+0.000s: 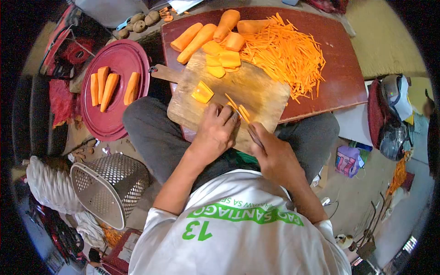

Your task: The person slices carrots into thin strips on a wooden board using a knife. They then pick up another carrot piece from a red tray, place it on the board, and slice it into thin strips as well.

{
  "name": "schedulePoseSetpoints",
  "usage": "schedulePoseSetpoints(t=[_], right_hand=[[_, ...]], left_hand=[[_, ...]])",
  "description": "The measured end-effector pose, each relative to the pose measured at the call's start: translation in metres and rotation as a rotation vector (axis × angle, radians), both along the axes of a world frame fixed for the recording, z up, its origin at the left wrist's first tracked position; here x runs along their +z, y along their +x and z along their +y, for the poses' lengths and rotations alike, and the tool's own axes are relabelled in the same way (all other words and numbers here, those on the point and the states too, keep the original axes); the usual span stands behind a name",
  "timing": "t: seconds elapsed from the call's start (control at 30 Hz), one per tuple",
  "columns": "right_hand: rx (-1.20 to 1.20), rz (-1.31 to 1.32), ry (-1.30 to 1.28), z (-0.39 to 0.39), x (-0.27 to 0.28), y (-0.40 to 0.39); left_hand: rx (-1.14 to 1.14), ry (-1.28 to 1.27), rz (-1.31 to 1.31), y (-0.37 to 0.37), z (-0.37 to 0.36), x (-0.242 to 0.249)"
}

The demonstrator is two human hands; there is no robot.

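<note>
My right hand [276, 153] grips a knife [255, 137] by its handle, the blade angled down onto the wooden cutting board [183, 110]. A few thin carrot strips [244, 110] lie along the blade. My left hand [214, 128] is closed on the board just left of the blade, fingertips curled down over carrot slices that are mostly hidden beneath them. Just beyond those fingers rests a small stack of carrot slices [202, 92]. More flat carrot slices [223, 59] are piled at the board's far edge, close to a large heap of shredded carrot [286, 57].
The board sits on a dark red tabletop [341, 78], by my crossed legs. Peeled carrots [197, 42] lie at its far left. A round red lid [114, 130] on the left carries more carrots. A perforated basket [107, 183] lies beside my left knee; brown potatoes [139, 25] lie farther back.
</note>
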State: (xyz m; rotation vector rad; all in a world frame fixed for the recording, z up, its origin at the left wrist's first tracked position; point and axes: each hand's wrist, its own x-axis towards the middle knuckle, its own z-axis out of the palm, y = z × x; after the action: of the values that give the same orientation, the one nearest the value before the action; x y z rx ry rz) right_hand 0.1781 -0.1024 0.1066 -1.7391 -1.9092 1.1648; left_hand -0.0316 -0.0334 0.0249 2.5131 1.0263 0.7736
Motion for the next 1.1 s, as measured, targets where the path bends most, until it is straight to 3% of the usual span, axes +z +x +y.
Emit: schedulePoseSetpoints(t=[0.13, 0.73, 0.83, 0.93, 1.1], right_hand=[[0.012, -0.090, -0.054, -0.028, 0.017, 0.010], [0.061, -0.062, -0.027, 0.002, 0.005, -0.008], [0.009, 0.071, 0.203, 0.014, -0.015, -0.010], [-0.016, 0.053, 0.048, 0.008, -0.002, -0.004], [-0.010, 0.012, 0.001, -0.015, 0.008, 0.002]], left_hand=[[0.016, 0.016, 0.002, 0.000, -0.001, 0.001], [-0.005, -0.080, -0.014, 0.000, 0.000, 0.006], [0.005, -0.043, -0.014, 0.000, -0.001, 0.007], [0.008, -0.042, -0.045, 0.000, 0.001, 0.001], [0.011, -0.053, -0.051, -0.001, 0.002, -0.001]])
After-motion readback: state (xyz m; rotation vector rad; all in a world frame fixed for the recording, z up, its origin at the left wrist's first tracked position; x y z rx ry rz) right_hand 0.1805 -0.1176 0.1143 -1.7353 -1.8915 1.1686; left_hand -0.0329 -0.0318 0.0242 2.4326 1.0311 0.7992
